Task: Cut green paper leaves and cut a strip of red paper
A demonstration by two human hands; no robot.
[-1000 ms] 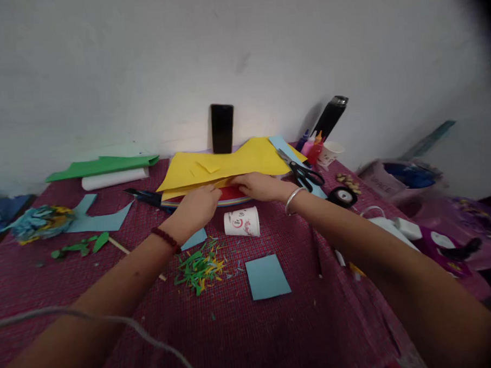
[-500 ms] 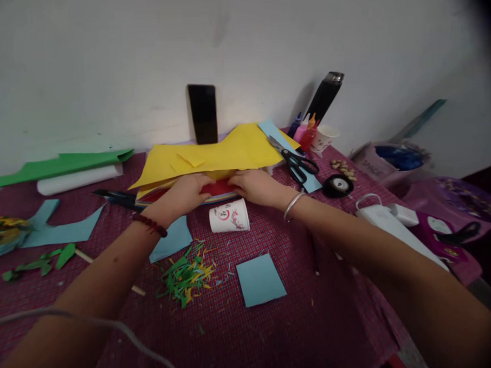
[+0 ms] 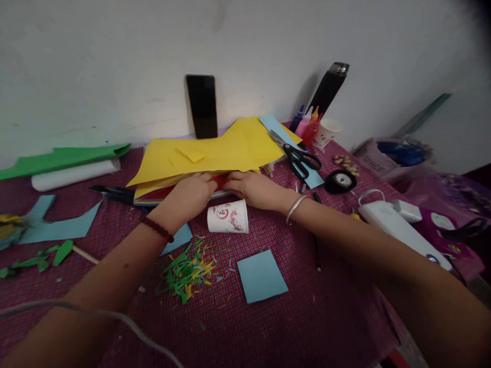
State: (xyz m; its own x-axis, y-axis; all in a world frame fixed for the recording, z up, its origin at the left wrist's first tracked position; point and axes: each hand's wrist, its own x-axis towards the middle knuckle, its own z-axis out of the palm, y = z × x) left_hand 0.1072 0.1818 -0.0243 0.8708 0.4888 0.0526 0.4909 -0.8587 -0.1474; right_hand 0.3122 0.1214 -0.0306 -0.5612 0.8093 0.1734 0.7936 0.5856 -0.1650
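A plain white wall backs a table covered with a maroon checked cloth. The one legible marking is the word "SPACE", in dark capitals on a pale pink container at the far right. The white paper cup lying on its side bears red and black print, including a round red emblem; its characters are too small to read. Print on the purple packet at the right is likewise illegible.

A stack of multicoloured paper sheets lies near the wall, topped by a large yellow paper sheet whose front edge is raised. The left hand and right hand are both at this front edge, side by side and slightly apart, with fingers curled in beneath the yellow sheet. A strip of red paper shows between them. The fingertips are partly hidden; whether either hand grips a sheet cannot be told. The stack is directly beyond both hands, the cup just in front of them.

Black-handled scissors rest right of the right hand, partly over a light blue paper strip. A light blue paper square and a heap of green and yellow paper shreds lie nearer the viewer.
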